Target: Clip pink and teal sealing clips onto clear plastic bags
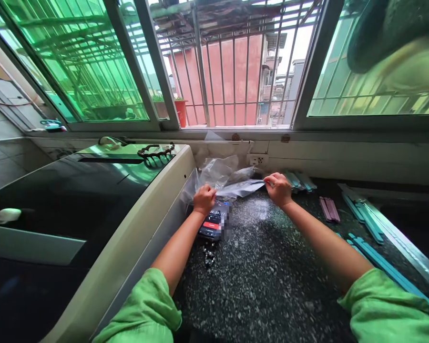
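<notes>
A clear plastic bag point(241, 187) is stretched between my two hands above the back of the dark speckled countertop point(257, 276). My left hand point(204, 199) is closed on its left end, and my right hand point(278, 187) pinches its right end. More crumpled clear plastic point(218, 171) lies behind, against the wall. Just below my left hand lies a phone point(214, 221) with a timer on its lit screen. Small shiny pieces point(209, 257) sit in front of the phone; their kind is unclear.
Teal strips point(386, 267) and purple strips point(329, 209) lie on the right, with plastic-wrapped teal pieces point(300, 181) behind them. A metal-edged sink point(407, 233) borders the right side. At left stands a large glass-topped appliance point(157, 200); a wall socket point(258, 159) is behind.
</notes>
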Available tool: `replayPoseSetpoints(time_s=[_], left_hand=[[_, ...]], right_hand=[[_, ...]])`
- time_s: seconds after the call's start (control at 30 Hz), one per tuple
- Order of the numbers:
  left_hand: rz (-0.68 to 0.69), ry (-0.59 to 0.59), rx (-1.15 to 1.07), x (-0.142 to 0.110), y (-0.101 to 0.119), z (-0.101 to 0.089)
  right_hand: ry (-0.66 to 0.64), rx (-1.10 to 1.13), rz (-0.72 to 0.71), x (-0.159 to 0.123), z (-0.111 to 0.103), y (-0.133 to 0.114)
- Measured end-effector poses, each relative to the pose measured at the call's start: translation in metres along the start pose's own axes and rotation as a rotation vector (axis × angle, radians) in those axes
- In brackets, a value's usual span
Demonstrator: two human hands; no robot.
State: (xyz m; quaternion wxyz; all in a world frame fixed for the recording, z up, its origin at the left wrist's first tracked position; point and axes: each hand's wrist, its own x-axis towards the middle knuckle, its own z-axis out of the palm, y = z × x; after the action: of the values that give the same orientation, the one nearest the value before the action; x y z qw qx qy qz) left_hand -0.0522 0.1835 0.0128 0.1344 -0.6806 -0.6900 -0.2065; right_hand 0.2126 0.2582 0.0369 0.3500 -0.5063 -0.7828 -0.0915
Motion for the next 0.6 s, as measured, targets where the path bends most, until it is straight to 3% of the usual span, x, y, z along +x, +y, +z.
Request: replayPoseSetpoints(time_s=[0.07,0.2,0.3,0.47,0.6], left_hand=[[0.006,-0.012,-0.063,-0.001,0.002,-0.004],[-0.326,0.025,-0.092,0.017,-0.002,-0.012],[-0.471,0.011,-0.059,0.038,-0.01,-0.013],[-0.523,-0.078,-0.062,0.058,-0.014,-0.003],[-0.475,0.018,-0.052,0.058,-0.009,-0.013]], right_hand=[[-0.08,-0.037,-0.025,-0.009,-0.003,0.004],[-0.171,-0.041,-0.071,-0.027,-0.004,0.008],[-0.229,-0.037,-0.101,-0.044,-0.003,0.006],[-0.3,-0.013,-0.124,-0.068,-0.001,0.001],[-0.298,0.057,-0.1,-0.074,0.002,-0.001]])
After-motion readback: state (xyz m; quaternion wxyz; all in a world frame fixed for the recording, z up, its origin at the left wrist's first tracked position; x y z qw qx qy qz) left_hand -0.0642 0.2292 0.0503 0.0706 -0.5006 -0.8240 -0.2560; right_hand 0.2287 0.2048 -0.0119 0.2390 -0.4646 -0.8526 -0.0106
